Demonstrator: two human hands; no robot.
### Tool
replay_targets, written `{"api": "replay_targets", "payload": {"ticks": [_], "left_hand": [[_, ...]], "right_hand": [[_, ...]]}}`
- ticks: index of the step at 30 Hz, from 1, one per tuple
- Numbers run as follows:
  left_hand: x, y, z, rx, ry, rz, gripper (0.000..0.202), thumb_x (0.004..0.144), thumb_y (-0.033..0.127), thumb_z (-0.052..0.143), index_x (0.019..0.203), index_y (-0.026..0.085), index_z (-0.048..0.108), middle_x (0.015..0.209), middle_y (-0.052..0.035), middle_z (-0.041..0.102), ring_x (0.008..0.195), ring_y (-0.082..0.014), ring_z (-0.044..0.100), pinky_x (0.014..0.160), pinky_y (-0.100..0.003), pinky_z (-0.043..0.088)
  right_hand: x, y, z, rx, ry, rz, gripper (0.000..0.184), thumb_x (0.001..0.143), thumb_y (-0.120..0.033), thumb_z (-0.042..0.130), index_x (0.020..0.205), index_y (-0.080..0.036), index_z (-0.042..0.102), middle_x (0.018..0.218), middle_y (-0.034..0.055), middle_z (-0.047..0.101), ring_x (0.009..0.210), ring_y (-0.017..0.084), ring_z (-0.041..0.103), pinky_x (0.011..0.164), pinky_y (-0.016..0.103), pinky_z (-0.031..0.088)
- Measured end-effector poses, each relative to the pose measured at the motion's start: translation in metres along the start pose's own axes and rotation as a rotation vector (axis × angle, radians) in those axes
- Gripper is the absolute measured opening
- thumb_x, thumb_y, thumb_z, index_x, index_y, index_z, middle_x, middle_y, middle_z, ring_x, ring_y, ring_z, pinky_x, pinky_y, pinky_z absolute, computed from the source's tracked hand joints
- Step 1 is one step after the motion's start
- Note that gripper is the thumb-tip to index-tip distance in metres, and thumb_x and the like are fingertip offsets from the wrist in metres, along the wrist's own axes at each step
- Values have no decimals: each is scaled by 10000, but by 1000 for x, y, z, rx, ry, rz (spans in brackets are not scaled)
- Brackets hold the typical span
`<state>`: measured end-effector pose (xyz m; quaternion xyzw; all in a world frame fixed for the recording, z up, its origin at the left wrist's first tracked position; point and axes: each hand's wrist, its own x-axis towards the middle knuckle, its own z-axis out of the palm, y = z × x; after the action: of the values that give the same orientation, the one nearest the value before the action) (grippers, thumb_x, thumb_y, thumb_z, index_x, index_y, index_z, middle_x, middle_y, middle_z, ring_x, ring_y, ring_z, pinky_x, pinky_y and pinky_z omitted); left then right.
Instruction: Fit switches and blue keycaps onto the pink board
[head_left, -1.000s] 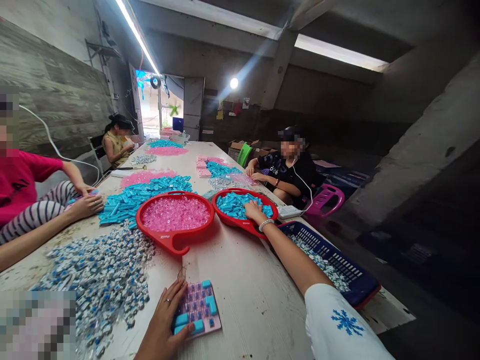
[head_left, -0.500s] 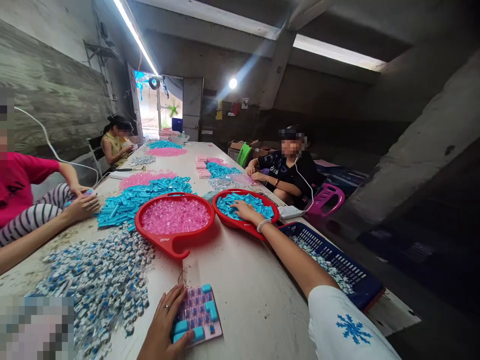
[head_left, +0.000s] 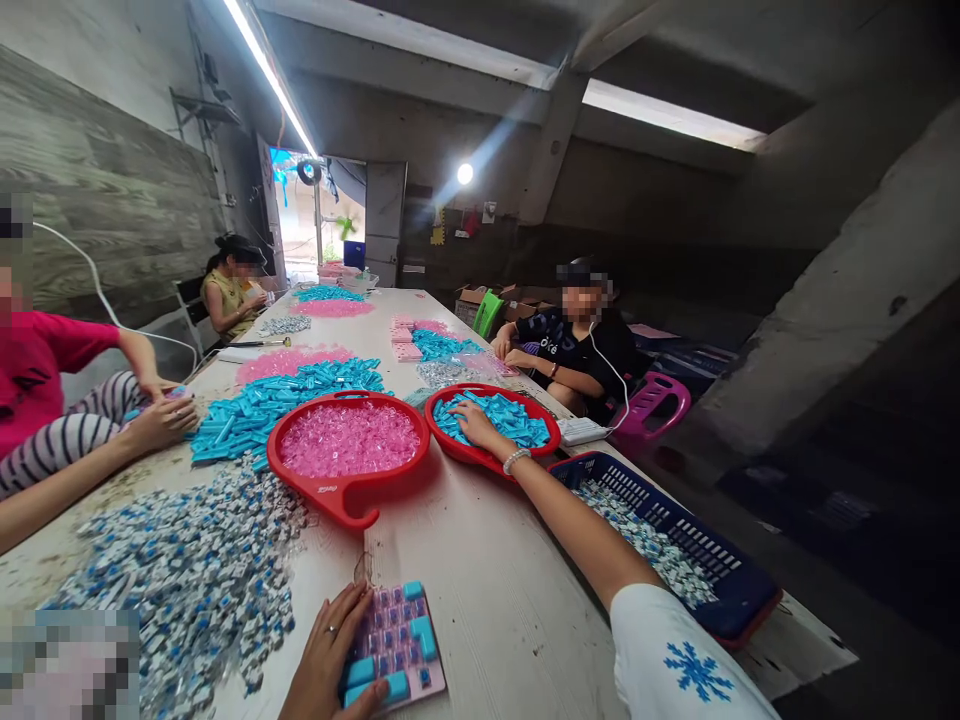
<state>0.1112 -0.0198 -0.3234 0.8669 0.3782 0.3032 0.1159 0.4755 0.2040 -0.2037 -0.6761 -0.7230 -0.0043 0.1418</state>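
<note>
My left hand (head_left: 330, 650) lies along the left side of a small pink keypad (head_left: 396, 645), its thumb over the near edge, steadying it on the table. The keypad carries see-through pink keycaps and several blue ones; a bare switch shows at its near right corner. My right hand (head_left: 480, 425), a beaded bracelet at the wrist, reaches into a red bowl (head_left: 493, 464) of blue keycaps (head_left: 517, 415). Its fingers are stretched out over the pieces, and the fingertips are partly hard to see. Beside it stands a second red bowl (head_left: 330, 492) of pink keycaps (head_left: 352, 440).
Loose switches (head_left: 202, 550) spread across the table's left side, with a heap of blue keycaps (head_left: 240, 410) behind. A dark blue basket (head_left: 739, 600) of switches stands at right. Co-workers sit on both sides; one person's hands (head_left: 161, 415) are near the left edge.
My right hand has shifted slightly left within the blue keycaps. The left hand and the keypad stay in place. The view has moved a little.
</note>
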Motion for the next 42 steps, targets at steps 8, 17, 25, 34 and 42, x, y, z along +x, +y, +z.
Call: {"api": "replay_targets", "payload": {"ticks": [8, 17, 25, 34, 42], "left_hand": [[-1, -4, 1, 14, -30, 5, 684, 838, 487, 517, 1429, 269, 251, 1408, -97, 419, 1281, -306, 404, 1021, -546, 384], [0, -11, -2, 73, -41, 70, 781, 802, 429, 591, 1448, 278, 180, 1398, -104, 430, 1242, -319, 452, 964, -534, 448], [-5, -13, 10, 31, -29, 6, 715, 818, 526, 520, 1428, 252, 263, 1414, -113, 407, 1276, -322, 405, 1020, -555, 374], [-1, 0, 1, -37, -6, -42, 676, 809, 477, 561, 1403, 255, 328, 1399, -117, 429, 1268, -321, 416, 1019, -558, 379], [8, 25, -25, -125, -71, -179, 627, 777, 320, 638, 1353, 237, 407, 1392, -111, 432, 1279, -288, 398, 1059, -555, 324]], "right_hand": [[-7, 2, 2, -12, -69, 9, 364, 752, -3, 474, 993, -184, 677, 1115, 76, 620, 1058, 210, 519, 892, 299, 375], [6, -13, -1, -90, -3, 202, 196, 866, -240, 500, 916, -140, 661, 1102, 120, 592, 1126, 264, 453, 942, 379, 311], [11, -20, 10, -14, -35, 216, 188, 765, -220, 614, 932, -148, 662, 1075, 119, 604, 1105, 270, 466, 886, 338, 354], [0, -28, 2, 100, 75, 211, 153, 718, -183, 633, 871, -175, 640, 922, 76, 659, 1015, 257, 529, 827, 329, 358], [-33, -11, -36, 234, 271, 335, 116, 759, -263, 587, 778, -148, 596, 883, 108, 661, 908, 270, 556, 780, 372, 382]]}}
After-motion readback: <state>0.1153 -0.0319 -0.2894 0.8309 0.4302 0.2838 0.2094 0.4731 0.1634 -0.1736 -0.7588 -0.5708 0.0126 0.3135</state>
